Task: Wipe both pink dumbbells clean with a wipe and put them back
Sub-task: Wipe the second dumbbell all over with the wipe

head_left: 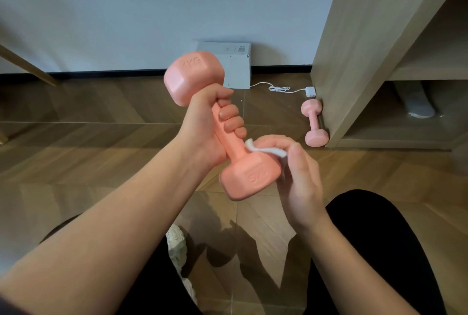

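Wiping step 1 of 2: left hand fingers wrapped round handle of pink hex-ended plastic dumbbell, held mid-air, tilted. Right hand fingers pinch white wipe vs lower head. Second pink dumbbell on wood floor by cabinet, prob. unwiped. Next: cover upper head, set down, swap.

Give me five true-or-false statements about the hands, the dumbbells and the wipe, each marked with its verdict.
1. The left hand grips the held dumbbell by its handle. True.
2. The right hand presses the wipe on the dumbbell's upper head. False: on the lower head.
3. The second dumbbell lies on the floor beside the wooden cabinet. True.
4. The white box sits on the cabinet's shelf. False: on the floor, against the wall.
5. Both hands hold wipes. False: only the right.
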### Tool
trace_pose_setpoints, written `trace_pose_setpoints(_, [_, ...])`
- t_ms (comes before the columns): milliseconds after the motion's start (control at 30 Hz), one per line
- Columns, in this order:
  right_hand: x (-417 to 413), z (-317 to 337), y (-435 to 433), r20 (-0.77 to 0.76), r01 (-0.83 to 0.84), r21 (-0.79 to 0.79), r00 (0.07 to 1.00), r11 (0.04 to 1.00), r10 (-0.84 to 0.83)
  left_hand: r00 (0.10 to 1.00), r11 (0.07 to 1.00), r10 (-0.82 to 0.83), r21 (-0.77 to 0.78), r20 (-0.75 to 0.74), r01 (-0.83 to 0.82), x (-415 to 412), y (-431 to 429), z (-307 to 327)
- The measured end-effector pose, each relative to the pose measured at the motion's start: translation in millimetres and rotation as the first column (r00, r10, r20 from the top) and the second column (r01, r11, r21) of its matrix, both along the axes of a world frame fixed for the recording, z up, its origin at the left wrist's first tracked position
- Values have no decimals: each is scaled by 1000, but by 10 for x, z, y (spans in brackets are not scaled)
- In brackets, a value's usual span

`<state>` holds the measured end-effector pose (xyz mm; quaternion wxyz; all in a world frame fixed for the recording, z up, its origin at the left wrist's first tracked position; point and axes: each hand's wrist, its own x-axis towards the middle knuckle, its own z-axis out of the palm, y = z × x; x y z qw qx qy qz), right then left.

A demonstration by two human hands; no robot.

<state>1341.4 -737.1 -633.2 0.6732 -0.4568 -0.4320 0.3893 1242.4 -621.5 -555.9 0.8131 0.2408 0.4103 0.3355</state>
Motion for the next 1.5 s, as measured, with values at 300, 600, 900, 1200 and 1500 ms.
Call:
trace_pose_setpoints(300, [-83, -71, 54, -284, -69, -137, 959, 988, 28, 998, 998, -55, 38, 40, 53, 5, -21, 48])
trace_pose_setpoints(600, [120, -142, 32, 242, -33, 133, 970, 991, -1, 982, 967, -85, 222, -168, 122, -22, -12, 0])
trace_pose_setpoints(900, [-164, -71, 86, -553, -344, -242, 817, 907, 162, 957, 941, -275, 231, 87, 249, -63, -104, 44])
trace_pose_setpoints(1200, [-369, -3, 18, -952, -411, -222, 287, 884, -106, 949, 948, -263, 231, 174, 221, -43, -146, 54])
trace_pose_setpoints(1500, [-312, -3, -16, -487, 71, -189, 859, 979, -156, 949, 942, -272, 244, 159, 229, -41, -118, 59])
